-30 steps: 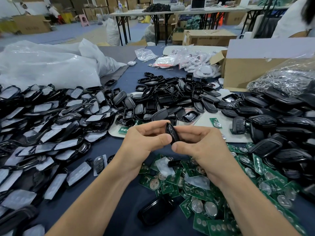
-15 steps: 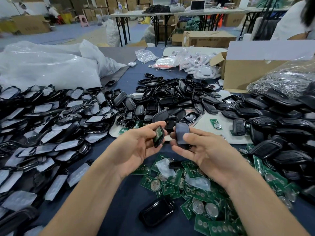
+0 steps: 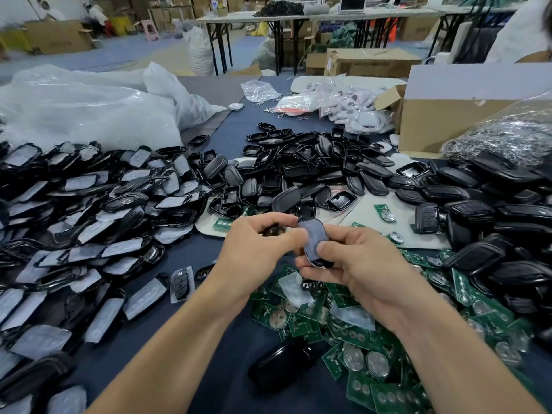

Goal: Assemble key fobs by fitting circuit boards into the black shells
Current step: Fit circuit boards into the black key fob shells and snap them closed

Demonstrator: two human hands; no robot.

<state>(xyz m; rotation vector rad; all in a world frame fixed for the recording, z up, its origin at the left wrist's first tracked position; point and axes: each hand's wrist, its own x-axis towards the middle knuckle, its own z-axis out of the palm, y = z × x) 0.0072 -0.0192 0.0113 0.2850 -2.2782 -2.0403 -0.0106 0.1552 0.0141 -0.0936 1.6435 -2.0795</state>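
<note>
Nothing legible from my seat. Far cardboard box has print on side, too blurry to read. Bagged fob near left shows round logo, can't make out.

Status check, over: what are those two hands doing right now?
Left hand grips a small dark part. Right hand holds a film-covered shell half. Pieces apart, nothing blocking.

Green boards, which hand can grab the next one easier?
Probably the right. The right hand is above the green boards, which spread to that side; the left hand is at the heap's left edge. Both are full, though: the right grips a shell, the left a dark piece.
</note>
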